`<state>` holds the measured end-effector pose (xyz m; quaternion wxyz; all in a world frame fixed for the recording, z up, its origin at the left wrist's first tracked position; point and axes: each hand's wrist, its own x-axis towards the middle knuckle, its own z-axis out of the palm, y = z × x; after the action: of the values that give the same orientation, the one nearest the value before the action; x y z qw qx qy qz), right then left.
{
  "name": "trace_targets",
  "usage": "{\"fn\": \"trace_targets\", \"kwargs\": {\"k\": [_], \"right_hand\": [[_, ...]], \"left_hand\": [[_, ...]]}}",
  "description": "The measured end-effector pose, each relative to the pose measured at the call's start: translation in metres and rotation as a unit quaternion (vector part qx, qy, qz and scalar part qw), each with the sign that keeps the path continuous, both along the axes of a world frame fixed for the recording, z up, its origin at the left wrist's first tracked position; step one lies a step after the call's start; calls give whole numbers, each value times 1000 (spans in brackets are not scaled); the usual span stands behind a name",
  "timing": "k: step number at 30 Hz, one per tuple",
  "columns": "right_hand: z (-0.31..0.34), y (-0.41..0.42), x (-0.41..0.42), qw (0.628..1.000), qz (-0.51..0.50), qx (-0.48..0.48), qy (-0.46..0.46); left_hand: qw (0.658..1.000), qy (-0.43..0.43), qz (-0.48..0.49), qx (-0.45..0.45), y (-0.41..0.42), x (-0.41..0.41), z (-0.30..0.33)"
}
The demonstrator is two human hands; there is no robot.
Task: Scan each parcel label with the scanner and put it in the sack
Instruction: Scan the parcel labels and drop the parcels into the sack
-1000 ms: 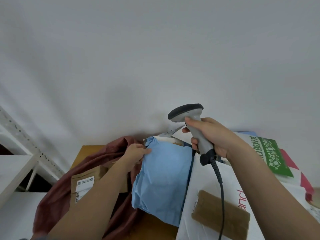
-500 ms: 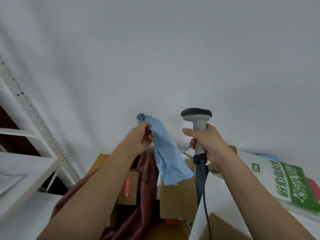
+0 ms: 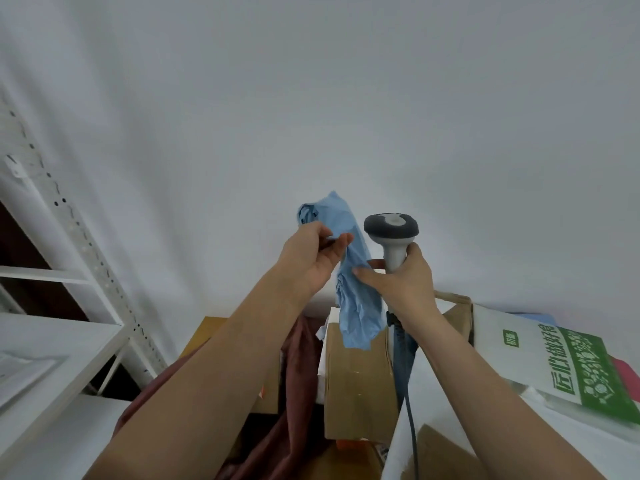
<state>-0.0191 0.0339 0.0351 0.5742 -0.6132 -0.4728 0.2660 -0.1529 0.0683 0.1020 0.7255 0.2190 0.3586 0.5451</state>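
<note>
A crumpled light-blue soft parcel [image 3: 353, 299] hangs in the air in front of the white wall. My left hand [image 3: 311, 258] pinches its upper end. My right hand [image 3: 398, 282] grips the handle of the grey scanner [image 3: 391, 233], which stands upright with its dark head on top; the thumb and a fingertip of that hand also touch the blue parcel's right side. The scanner's cable [image 3: 412, 420] runs down past my right forearm. Below the hands lies the dark red sack [image 3: 294, 420], with a brown cardboard box [image 3: 356, 379] at its right edge. No label shows on the blue parcel.
A white and green printed mailer [image 3: 561, 365] lies to the right on a white parcel [image 3: 450, 410], with a red one [image 3: 627, 372] behind. White metal shelving [image 3: 69, 292] stands to the left. Another brown box [image 3: 457, 313] sits behind my right wrist.
My left hand lifted the blue parcel off the pile and raised it higher. My right hand brought the scanner upright and moved in until its thumb touches the parcel.
</note>
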Motion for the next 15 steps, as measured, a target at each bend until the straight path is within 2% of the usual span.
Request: {"fn": "trace_targets", "kwargs": {"k": [4,6,8,10,11,13,15], "right_hand": [[8,-6,-9,999,-27,44,-15],[11,-8,-8,998,-41,53,6],[15,-12,-2,997,-23,43,66],[21,-16,7,991,3,33,128],[24,-18,11,987,17,31,154],[30,-22,18,978,51,28,202],[33,-26,21,966,89,24,243]], "left_hand": [[998,-66,-18,-11,-14,4,13],[997,-36,-71,19,-22,2,15],[990,10,-114,87,-24,-6,15],[984,63,-75,150,-15,-20,7],[982,107,-39,152,-7,-27,0],[978,187,-14,96,4,-38,-18],[972,219,-83,18,7,-46,-41]]}}
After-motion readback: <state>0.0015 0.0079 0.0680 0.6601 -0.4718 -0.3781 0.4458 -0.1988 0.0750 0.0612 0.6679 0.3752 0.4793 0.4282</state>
